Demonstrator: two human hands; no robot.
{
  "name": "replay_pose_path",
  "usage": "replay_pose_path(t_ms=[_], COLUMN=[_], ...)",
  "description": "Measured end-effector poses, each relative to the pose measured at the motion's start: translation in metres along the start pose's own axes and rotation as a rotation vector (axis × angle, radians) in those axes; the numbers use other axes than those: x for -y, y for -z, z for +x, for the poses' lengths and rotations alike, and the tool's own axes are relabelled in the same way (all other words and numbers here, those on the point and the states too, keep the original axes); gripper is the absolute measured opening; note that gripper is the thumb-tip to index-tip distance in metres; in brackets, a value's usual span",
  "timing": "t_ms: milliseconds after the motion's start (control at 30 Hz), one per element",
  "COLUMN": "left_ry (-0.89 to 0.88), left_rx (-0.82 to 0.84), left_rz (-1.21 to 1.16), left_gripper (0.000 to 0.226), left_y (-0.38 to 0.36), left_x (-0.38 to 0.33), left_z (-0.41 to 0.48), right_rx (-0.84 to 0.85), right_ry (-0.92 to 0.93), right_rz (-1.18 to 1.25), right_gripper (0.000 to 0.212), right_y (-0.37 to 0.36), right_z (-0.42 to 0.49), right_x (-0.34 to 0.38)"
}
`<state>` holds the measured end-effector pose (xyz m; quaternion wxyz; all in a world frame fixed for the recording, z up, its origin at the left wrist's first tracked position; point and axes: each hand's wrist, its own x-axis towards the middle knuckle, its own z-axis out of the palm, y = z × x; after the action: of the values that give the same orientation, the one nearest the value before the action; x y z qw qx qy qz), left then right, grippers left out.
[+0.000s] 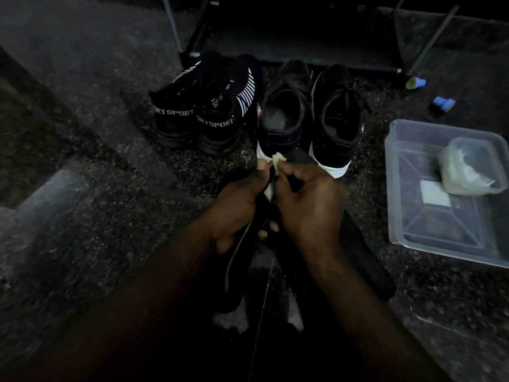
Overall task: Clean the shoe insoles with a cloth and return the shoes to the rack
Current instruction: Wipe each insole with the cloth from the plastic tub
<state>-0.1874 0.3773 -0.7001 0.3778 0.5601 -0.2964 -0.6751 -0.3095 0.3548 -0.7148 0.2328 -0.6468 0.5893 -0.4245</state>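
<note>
My left hand grips a dark insole that hangs down toward me. My right hand is closed on a small pale cloth, pressed against the insole's upper end. A second dark insole lies under my right wrist. Just beyond my hands stand two black shoes with white soles. To their left sits a pair of black shoes marked SPORT. The dark shoe rack stands behind them, its shelf in shadow.
A clear plastic tub sits on the speckled floor at right, holding a smaller container with pale stuff. Two small blue objects lie near the rack's right leg. Lighting is very dim.
</note>
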Motion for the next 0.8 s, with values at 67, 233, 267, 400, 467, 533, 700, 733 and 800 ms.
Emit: replay_pose_path(t_ms=[67,233,267,400,467,533,700,733,800], left_ry=[-0.005,-0.008,-0.011,-0.027,-0.045,-0.043,0.073,0.078,0.077], left_rx=[0.009,0.045,0.037,-0.024,-0.075,-0.089,0.019,0.02,0.049], left_rz=[0.014,0.059,0.059,0.001,-0.064,-0.177,-0.34,-0.37,-0.43], left_gripper=[0.054,0.047,0.048,0.054,0.058,0.061,0.036,0.038,0.045], left_y=[0.0,-0.012,-0.013,-0.007,-0.004,0.0,0.009,0.012,0.014], left_x=[-0.002,0.005,0.006,0.005,0.003,0.003,-0.004,-0.004,-0.006], left_z=[-0.001,0.0,0.0,0.002,0.005,0.008,0.009,0.009,0.008], right_rx=[-0.009,-0.106,-0.104,-0.045,0.009,0.076,-0.029,-0.06,-0.044], right_ry=[0.035,-0.117,-0.116,-0.052,0.04,0.167,0.155,0.111,0.082], right_rz=[-0.05,-0.143,-0.133,0.006,0.009,-0.058,-0.098,-0.078,-0.073], right_gripper=[0.021,0.025,0.025,0.024,0.019,0.014,0.014,0.016,0.017], right_y=[0.003,0.025,0.023,0.007,-0.002,-0.007,0.008,0.014,0.018], right_z=[0.002,0.017,0.015,0.006,0.001,-0.004,0.006,0.011,0.016], right_x=[-0.004,-0.029,-0.028,-0.01,-0.003,0.001,-0.01,-0.015,-0.023])
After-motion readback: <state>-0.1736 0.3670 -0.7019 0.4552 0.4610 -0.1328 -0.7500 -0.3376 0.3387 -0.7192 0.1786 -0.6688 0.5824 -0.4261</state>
